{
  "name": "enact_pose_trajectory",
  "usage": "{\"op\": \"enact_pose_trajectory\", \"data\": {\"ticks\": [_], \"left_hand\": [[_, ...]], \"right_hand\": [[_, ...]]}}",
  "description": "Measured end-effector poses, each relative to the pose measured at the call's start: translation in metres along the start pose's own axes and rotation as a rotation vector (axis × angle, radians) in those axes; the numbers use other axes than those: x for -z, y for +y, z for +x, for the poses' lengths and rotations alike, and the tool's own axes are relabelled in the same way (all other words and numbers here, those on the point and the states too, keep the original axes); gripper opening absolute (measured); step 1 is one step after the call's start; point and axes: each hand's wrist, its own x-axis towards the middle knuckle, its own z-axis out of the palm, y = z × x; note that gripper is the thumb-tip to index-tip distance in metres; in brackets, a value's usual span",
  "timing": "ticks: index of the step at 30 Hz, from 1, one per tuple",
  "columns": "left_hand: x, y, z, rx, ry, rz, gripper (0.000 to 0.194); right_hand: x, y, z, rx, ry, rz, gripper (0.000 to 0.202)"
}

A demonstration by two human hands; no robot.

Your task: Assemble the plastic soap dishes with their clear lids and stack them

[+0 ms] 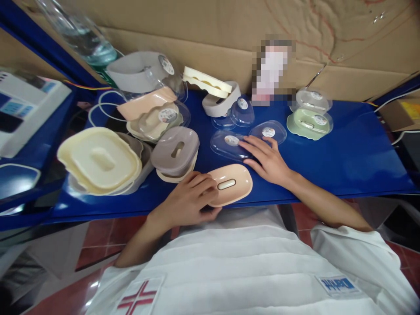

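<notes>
My left hand (192, 199) is closed on the left end of a shiny peach oval dish (241, 183) with a pale oblong inset in its middle, at the table's front edge. With fingers apart, my right hand (269, 162) reaches over a clear plastic cover (221, 146) bearing a round label. Its fingertips are at the cover's right end. Behind that hand lies another clear cover (274, 131). Left of the peach dish, a grey-mauve oval dish (175, 148) with an oblong slot is stacked on a cream piece (172, 177).
Larger cream trays (98, 159) are stacked on the blue table (357, 153) at left. Grey bins (131, 72), a peach piece (144, 103) and a bottle (88, 43) stand behind. A green covered dish (306, 122) sits at right. Cardboard (197, 26) lines the back.
</notes>
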Motion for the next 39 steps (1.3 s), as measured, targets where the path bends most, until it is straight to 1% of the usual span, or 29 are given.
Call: {"op": "enact_pose_trajectory", "data": {"ticks": [2,4,7,9,11,14,16,19,24,27,30,35,39], "left_hand": [[-0.001,-0.002,-0.001,0.023,0.026,0.023,0.013],[-0.004,-0.003,-0.003,0.073,0.083,0.064,0.015],[-0.007,-0.005,-0.007,0.155,0.198,0.148,0.026],[-0.008,-0.005,-0.008,0.175,0.235,0.186,0.036],[-0.009,-0.005,-0.007,0.180,0.229,0.206,0.045],[-0.008,-0.004,-0.005,0.176,0.149,0.188,0.049],[-0.008,-0.005,-0.004,0.160,0.097,0.157,0.046],[-0.008,-0.005,-0.004,0.155,0.094,0.140,0.044],[-0.007,-0.005,-0.004,0.151,0.071,0.143,0.046],[-0.007,-0.005,-0.005,0.139,0.065,0.143,0.048],[-0.007,-0.006,-0.006,0.141,0.070,0.136,0.047],[-0.010,-0.008,-0.007,0.145,0.091,0.095,0.046],[-0.012,-0.008,-0.005,0.132,0.123,0.105,0.042]], "right_hand": [[0.003,0.003,-0.001,-0.012,0.088,0.119,0.048],[0.005,0.006,-0.002,0.016,0.132,0.203,0.048],[0.006,0.007,-0.005,0.154,0.087,0.230,0.048],[0.007,0.006,-0.006,0.236,0.068,0.225,0.045],[0.007,0.003,-0.007,0.275,0.060,0.220,0.043],[0.008,-0.002,-0.008,0.327,0.035,0.221,0.042],[0.006,-0.005,-0.008,0.348,0.022,0.228,0.052],[0.002,-0.007,-0.009,0.353,0.008,0.208,0.072],[-0.003,-0.007,-0.012,0.377,0.001,0.053,0.081],[-0.005,-0.006,-0.013,0.394,0.038,-0.005,0.083],[-0.006,-0.006,-0.014,0.392,0.054,-0.002,0.082],[-0.001,-0.011,-0.015,0.321,-0.035,-0.045,0.069],[0.004,-0.016,-0.020,0.296,-0.065,-0.114,0.070]]}}
